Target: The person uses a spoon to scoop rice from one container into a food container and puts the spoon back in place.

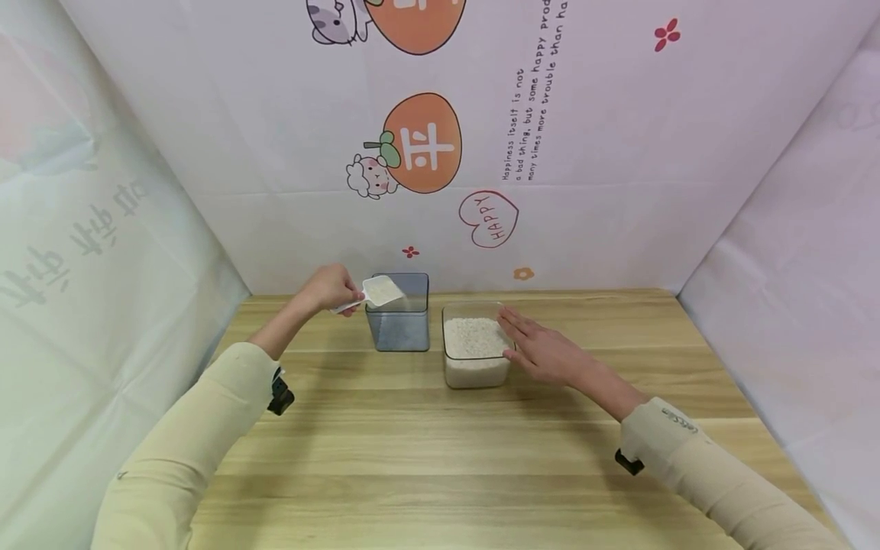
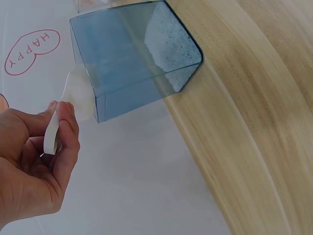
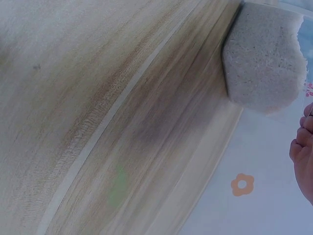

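White scoop: held tilted at the left part of the blue container's mouth; how much is carried in its bowl cannot be clearly told
Left hand: fingers curled, the scoop pinched by its handle between thumb and fingers, just left of the blue container
Blue container: stood upright on the wooden table, near the backdrop; white grains are seen low inside it in the left wrist view
Clear container: placed just right of the blue one, the two kept apart by a narrow gap; it is filled well up with rice-like white grains
Right hand: nothing is gripped; fingers are held straight, set at the clear container's right side, with the fingertips laid by the rim
Backdrop prints: a red heart outline is shown above the clear container, with an orange flower lower and farther right
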A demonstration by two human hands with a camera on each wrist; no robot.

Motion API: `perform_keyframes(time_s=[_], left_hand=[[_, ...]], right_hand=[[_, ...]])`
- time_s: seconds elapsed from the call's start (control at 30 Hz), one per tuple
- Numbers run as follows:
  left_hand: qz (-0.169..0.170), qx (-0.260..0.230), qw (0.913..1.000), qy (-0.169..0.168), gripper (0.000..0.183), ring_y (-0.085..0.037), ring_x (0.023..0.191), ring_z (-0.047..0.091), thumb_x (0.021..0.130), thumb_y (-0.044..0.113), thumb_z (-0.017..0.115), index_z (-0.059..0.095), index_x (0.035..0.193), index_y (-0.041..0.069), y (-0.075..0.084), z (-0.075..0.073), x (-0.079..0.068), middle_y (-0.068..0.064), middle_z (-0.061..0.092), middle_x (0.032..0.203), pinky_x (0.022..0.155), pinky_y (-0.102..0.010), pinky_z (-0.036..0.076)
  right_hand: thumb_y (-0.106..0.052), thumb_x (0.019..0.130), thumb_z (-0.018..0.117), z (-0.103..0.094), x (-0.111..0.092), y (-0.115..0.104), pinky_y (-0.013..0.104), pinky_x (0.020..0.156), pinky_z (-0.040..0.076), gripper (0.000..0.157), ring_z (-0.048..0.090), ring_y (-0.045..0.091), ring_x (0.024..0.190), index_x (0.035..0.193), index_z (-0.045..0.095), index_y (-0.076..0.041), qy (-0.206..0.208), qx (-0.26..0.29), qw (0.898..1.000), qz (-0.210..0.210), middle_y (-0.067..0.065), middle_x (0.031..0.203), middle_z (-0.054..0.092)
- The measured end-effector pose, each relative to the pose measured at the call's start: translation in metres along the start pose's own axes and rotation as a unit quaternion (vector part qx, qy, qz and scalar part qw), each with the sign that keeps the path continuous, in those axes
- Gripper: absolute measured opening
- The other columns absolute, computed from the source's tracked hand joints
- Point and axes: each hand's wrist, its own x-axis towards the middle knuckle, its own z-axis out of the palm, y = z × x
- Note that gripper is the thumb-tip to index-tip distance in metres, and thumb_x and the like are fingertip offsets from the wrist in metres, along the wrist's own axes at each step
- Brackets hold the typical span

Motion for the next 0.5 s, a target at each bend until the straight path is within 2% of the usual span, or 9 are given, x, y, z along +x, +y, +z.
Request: perform_keyframes(time_s=[0.27, 0.5], left_hand=[[0.003, 0.017, 0.9998, -0.003, 0.028, -0.015, 0.059, 0.067, 0.097, 0.015, 0.062, 0.076, 0.079, -0.001, 0.0038, -0.0020, 0.0021, -0.003, 0.071, 0.064, 0.057, -0.022, 0.049], [-0.003, 0.040, 0.9991, -0.010, 0.030, -0.013, 0.058, 0.065, 0.097, 0.016, 0.062, 0.076, 0.075, 0.002, 0.0069, -0.0056, 0.0041, -0.004, 0.071, 0.064, 0.059, -0.022, 0.048]], right_hand=[[-0.034, 0.106, 0.045, -0.0010, -0.0004, -0.0003, 0.051, 0.115, 0.036, 0.065, 0.028, 0.037, 0.150, 0.155, 0.025, 0.003, 0.000, 0.003, 1.000, -0.001, 0.020, 0.164, 0.020], [-0.034, 0.106, 0.045, -0.0021, 0.0002, -0.0001, 0.051, 0.115, 0.036, 0.065, 0.029, 0.037, 0.149, 0.155, 0.025, 0.003, -0.003, -0.003, 1.000, -0.001, 0.020, 0.164, 0.020]])
